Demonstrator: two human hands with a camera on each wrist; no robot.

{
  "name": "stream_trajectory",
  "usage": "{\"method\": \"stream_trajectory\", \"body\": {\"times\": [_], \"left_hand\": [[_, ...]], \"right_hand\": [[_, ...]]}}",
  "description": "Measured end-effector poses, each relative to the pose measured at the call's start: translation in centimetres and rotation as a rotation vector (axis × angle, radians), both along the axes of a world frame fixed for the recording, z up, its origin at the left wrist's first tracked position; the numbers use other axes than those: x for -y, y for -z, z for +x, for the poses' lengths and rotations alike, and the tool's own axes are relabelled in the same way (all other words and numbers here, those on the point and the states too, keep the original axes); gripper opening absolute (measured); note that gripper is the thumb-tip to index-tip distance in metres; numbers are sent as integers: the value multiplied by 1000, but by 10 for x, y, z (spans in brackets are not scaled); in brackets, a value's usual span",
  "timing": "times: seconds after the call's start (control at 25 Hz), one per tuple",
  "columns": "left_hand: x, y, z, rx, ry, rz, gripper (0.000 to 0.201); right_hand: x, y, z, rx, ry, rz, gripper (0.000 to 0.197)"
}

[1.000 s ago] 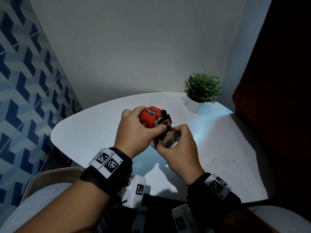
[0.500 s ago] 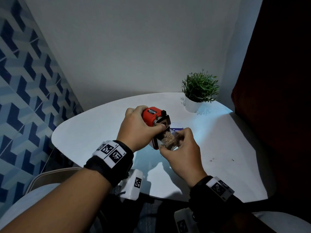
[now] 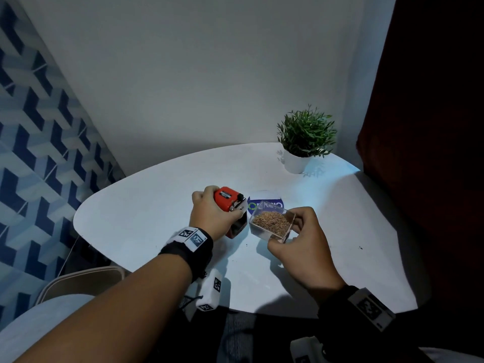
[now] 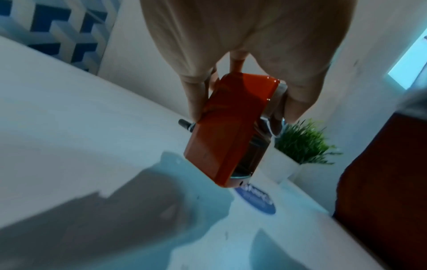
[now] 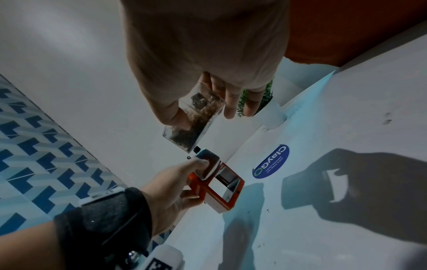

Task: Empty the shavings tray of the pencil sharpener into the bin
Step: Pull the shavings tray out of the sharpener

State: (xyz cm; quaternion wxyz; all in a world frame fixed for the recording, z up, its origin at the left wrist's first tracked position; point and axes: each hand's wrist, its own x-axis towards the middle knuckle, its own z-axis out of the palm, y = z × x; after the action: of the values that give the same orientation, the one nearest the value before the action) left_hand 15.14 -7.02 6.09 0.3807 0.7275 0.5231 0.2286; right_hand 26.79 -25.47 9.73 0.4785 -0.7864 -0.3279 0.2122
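Note:
My left hand (image 3: 212, 216) grips the red pencil sharpener (image 3: 227, 199) just above the white table (image 3: 146, 205), thumb on its metal front. In the left wrist view the sharpener (image 4: 228, 127) hangs tilted from my fingers. Its tray slot (image 5: 225, 186) stands empty in the right wrist view. To the right, my right hand (image 3: 301, 239) pinches the clear shavings tray (image 3: 271, 224), held level and full of brown shavings. The tray (image 5: 194, 118) sits between thumb and fingers in the right wrist view. No bin shows in any view.
A small potted plant (image 3: 305, 142) in a white pot stands at the table's far right. A round blue sticker (image 3: 272, 204) lies on the table behind the tray. A dark red curtain (image 3: 432, 127) hangs on the right, and a chair edge (image 3: 78, 279) shows lower left.
The tray has come fully out of the sharpener. My right hand has carried it to the right, and my left hand has lowered the sharpener toward the table.

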Motion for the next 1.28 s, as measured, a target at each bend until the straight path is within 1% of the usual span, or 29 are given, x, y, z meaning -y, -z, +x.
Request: {"method": "stream_trajectory", "body": {"times": [0.16,0.24,0.44,0.56,0.64,0.72,0.8,0.84,0.92,0.96,1.0,1.08,1.16,1.2,1.28], "left_hand": [[2,37,7,-41,0,-13,86],[2,46,10,-42,9,10,86],[3,56,9,-36,53,46,85],[3,59,5,-43,73,3,89],[2,55,2,-73,106,-43,95],[2,43,-4,-96,151,-96,98],[0,22,-12,-107,156,-123,94],[-1,9,-16,-91,151,-123,85],[-2,-23,-23,29,169,-163,53],[-1,-41,-28,110,202,-234,38],[2,-58,-33,173,254,-328,32],[9,-88,-48,220,375,-470,37],[16,-112,-66,250,449,-545,33],[18,-121,-78,274,453,-556,31],[18,-136,-98,322,423,-523,31]], "right_hand": [[4,15,9,-10,-25,2,52],[5,20,12,-12,-47,2,51],[0,26,12,-22,-102,4,56],[-1,24,10,-12,-123,-20,58],[0,21,9,12,-135,-37,57],[2,15,8,27,-141,-43,57],[3,8,7,27,-148,-38,57],[3,4,6,27,-152,-34,57],[1,-3,2,14,-163,-15,57],[0,-7,-2,15,-172,2,57],[-3,-14,-6,18,-181,16,56],[-9,-26,-16,0,-213,68,55],[-16,-42,-27,-3,-255,103,57],[-20,-48,-34,11,-281,120,58],[-27,-62,-46,1,-324,154,59]]}}
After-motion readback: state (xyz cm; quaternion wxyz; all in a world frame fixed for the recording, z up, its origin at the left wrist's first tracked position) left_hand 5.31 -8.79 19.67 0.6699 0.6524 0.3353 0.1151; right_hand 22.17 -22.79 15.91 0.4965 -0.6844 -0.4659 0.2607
